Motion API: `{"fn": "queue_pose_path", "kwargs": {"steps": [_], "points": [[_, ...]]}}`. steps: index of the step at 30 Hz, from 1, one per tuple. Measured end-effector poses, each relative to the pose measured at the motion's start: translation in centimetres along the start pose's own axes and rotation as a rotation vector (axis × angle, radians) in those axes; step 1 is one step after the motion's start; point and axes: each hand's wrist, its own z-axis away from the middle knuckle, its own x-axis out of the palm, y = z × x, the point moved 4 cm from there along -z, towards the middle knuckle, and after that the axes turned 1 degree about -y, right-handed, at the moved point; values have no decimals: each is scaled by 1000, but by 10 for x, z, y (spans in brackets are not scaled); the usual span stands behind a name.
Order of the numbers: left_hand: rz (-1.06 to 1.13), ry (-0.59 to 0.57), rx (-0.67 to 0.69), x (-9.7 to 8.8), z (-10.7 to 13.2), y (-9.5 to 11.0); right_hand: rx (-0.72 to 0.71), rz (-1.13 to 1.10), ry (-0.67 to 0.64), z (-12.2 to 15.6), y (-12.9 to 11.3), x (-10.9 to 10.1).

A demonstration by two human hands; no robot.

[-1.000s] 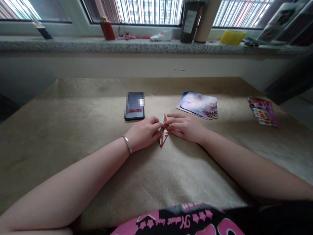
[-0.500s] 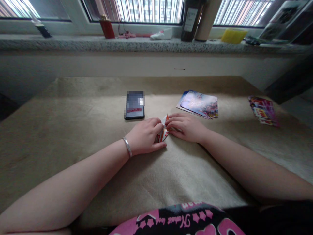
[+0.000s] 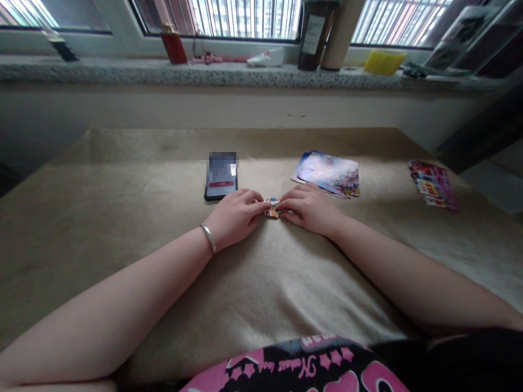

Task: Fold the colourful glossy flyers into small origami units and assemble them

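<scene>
A small folded piece of printed paper (image 3: 271,209), red, white and orange, lies on the beige cloth (image 3: 122,218) between my hands. My left hand (image 3: 235,216), with a silver bracelet on its wrist, pinches the paper's left side with curled fingers. From the right, my right hand (image 3: 309,209) presses and pinches the other side. Most of the paper is hidden by my fingers; only a short strip shows.
A dark phone (image 3: 221,176) lies just beyond my left hand. A fanned stack of colourful printed sheets (image 3: 328,173) sits beyond my right hand, and more sheets (image 3: 432,184) lie far right. The windowsill (image 3: 122,73) holds a red cup, bottles and a yellow box.
The folded paper stood up as a tall narrow point between my hands; it is now pressed down flatter and shorter, with both hands closed in over it.
</scene>
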Motion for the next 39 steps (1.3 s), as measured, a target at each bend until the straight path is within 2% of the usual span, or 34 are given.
{"fn": "queue_pose_path", "kwargs": {"steps": [6, 11, 23, 27, 32, 35, 39], "points": [[-61, 72, 68, -1, -4, 2, -31, 3, -10, 1, -1, 1], [-120, 23, 97, 1, -7, 5, -64, -66, 6, -2, -5, 0], [-139, -7, 86, 0, -4, 9, -12, -61, -23, -3, -16, 1], [-118, -2, 58, 0, -3, 8, -10, -16, -8, -2, -18, 1], [-144, -30, 57, -2, -2, 11, -66, 145, -30, -2, -29, 1], [-159, -32, 60, -3, -1, 12, -44, 142, -34, -3, -33, 2], [-158, -34, 53, -2, 1, 11, 41, 24, -47, -6, -28, 4]]}}
